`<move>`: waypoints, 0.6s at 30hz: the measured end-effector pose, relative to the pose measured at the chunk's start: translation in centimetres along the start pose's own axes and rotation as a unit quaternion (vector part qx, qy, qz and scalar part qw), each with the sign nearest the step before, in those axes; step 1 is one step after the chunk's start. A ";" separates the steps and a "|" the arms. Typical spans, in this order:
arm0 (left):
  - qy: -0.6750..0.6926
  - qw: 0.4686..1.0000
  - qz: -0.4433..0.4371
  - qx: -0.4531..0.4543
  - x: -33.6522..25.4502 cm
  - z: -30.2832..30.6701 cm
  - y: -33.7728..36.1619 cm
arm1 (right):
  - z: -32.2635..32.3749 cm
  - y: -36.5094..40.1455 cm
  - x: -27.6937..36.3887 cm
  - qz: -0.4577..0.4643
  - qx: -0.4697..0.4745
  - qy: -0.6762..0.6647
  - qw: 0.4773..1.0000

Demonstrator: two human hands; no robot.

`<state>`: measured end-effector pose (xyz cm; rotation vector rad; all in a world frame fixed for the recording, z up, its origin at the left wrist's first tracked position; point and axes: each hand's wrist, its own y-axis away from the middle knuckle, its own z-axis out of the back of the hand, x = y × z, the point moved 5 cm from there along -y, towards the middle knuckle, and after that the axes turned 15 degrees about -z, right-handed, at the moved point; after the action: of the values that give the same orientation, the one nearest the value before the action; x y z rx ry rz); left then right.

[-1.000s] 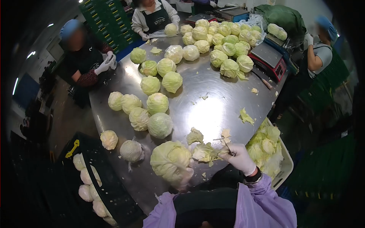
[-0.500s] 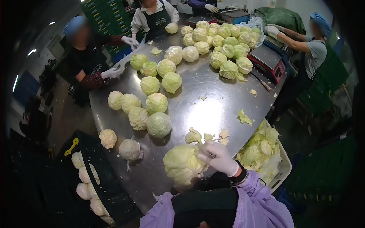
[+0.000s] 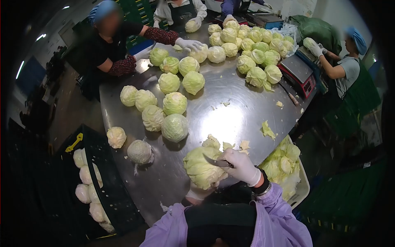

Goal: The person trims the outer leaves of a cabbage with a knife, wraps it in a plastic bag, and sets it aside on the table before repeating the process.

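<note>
I'm mid-trim: my right hand (image 3: 242,166) is closed around the knife (image 3: 216,161), its blade laid across the top of the cabbage (image 3: 199,173), which sits just left of that hand at the near table (image 3: 230,119) edge. My left hand (image 3: 194,194) is under the head, mostly hidden; I can't tell how far it closes. Cutting further calls for a steadied head and fingers clear of the blade. Loose leaves (image 3: 212,142) lie just beyond.

one knife (image 3: 217,161) in the right hand's (image 3: 242,166) fingers (image 3: 233,158), one cabbage (image 3: 201,168) just under them. beyond the fingers: thirty-odd more cabbages (image 3: 256,76), one scale (image 3: 298,70), three co-workers (image 3: 111,45).
</note>
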<state>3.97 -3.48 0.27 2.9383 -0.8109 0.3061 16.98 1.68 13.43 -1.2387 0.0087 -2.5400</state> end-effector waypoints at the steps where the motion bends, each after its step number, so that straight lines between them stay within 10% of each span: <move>1: 0.023 1.000 0.005 -0.003 0.0 -0.1 0.1 | 0.1 -0.1 -0.4 -0.006 0.011 -0.035 0.999; 6: 0.047 0.997 -0.006 -0.054 0.5 -0.3 0.7 | 1.5 0.1 -6.6 -0.373 -0.054 -0.299 0.877; 12: -0.025 0.995 0.001 -0.093 1.4 -2.7 0.4 | -2.3 1.8 -7.6 -0.215 0.051 -0.271 0.937; 14: -0.453 0.887 0.004 -0.087 0.9 -4.4 1.1 | -4.6 2.2 -8.5 -0.186 0.140 -0.446 0.864; 18: -0.548 0.830 0.028 -0.097 -0.4 -5.0 1.5 | -5.8 3.8 -8.6 -0.343 0.162 -0.567 0.731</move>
<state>1.98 -3.92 5.14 2.6750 -0.8835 -1.4891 18.52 -0.22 2.64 -2.7041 -1.2899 -1.5586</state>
